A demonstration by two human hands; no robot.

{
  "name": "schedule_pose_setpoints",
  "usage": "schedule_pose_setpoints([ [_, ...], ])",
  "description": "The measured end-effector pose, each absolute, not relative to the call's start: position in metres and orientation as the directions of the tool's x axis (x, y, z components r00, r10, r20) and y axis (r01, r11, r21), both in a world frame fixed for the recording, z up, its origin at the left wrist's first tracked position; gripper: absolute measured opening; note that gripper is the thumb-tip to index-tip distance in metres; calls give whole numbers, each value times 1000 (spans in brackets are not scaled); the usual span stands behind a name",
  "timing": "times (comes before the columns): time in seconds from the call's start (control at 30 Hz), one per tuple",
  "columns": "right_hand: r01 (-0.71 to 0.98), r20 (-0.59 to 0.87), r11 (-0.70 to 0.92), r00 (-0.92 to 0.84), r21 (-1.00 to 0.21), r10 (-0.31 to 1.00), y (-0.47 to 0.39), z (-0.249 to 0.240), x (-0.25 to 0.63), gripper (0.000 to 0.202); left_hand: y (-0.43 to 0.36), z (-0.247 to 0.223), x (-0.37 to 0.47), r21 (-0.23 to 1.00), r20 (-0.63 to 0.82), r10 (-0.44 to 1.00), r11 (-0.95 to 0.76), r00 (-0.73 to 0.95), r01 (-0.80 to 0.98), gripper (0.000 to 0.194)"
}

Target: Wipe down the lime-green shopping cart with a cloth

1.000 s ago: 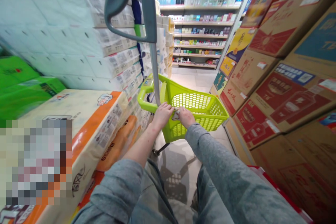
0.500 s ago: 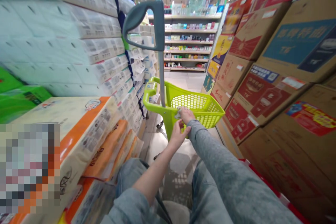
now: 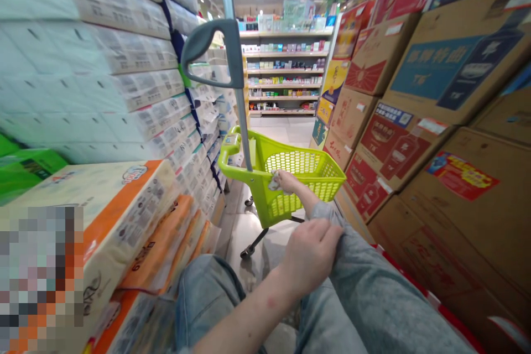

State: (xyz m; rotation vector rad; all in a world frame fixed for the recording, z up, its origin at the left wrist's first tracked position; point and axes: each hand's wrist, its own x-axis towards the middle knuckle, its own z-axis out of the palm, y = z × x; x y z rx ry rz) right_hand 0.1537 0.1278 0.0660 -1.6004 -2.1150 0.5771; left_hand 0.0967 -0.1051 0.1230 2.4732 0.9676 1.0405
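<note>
My right hand (image 3: 287,181) is closed on a crumpled whitish cloth (image 3: 274,181) at the near rim of a lime-green wheeled shopping basket (image 3: 265,196). The cloth touches the basket's side. My left hand (image 3: 313,249) has its fingers wrapped around the grey-blue sleeve (image 3: 348,257) on my right forearm; its fingertips are partly hidden. Some bare wrist shows between that sleeve and my right hand. Above the basket rises a metal pole (image 3: 243,121) with a grey loop handle (image 3: 234,55).
Wrapped tissue packs (image 3: 136,74) are stacked high on the left, with orange-banded packs (image 3: 112,199) nearer me. Cardboard cartons (image 3: 440,72) wall the right side. Shelves of small goods (image 3: 286,69) stand beyond the aisle. A caster (image 3: 248,253) rests on the floor below the basket.
My left hand has moved from beside my right hand back along the arm and gripped the sleeve, which now sits further up. The right hand stays at the basket rim with the cloth.
</note>
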Motion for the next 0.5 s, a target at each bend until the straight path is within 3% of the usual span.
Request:
schedule_pose_setpoints([
  [0.07, 701, 81, 245, -259, -670, 963, 135, 76, 160, 15, -126, 96, 95, 778, 426, 833, -536, 353, 327, 24],
  [0.13, 542, 144, 207, -157, -815, 977, 144, 86, 166, 23, -144, 73, 96, 954, 256, 883, -297, 394, 45, 20],
  [0.2, 454, 198, 143, 75, -879, 977, 152, 93, 174, 31, -159, 68, 97, 975, 171, 875, -85, 453, -204, 27],
  [0.27, 498, 209, 48, 273, -866, 939, 153, 95, 181, 32, -167, 83, 97, 962, 129, 866, 9, 483, -273, 31],
  [0.37, 659, 232, -50, 334, -751, 913, 141, 86, 188, 26, -168, 131, 98, 971, 233, 810, -221, 539, -87, 31],
  [0.43, 787, 284, -37, 266, -616, 921, 127, 77, 187, 23, -165, 162, 108, 922, 298, 813, -381, 500, 72, 23],
  [0.5, 888, 340, 23, 152, -459, 928, 117, 69, 184, 22, -167, 175, 125, 866, 358, 768, -486, 531, 119, 23],
])
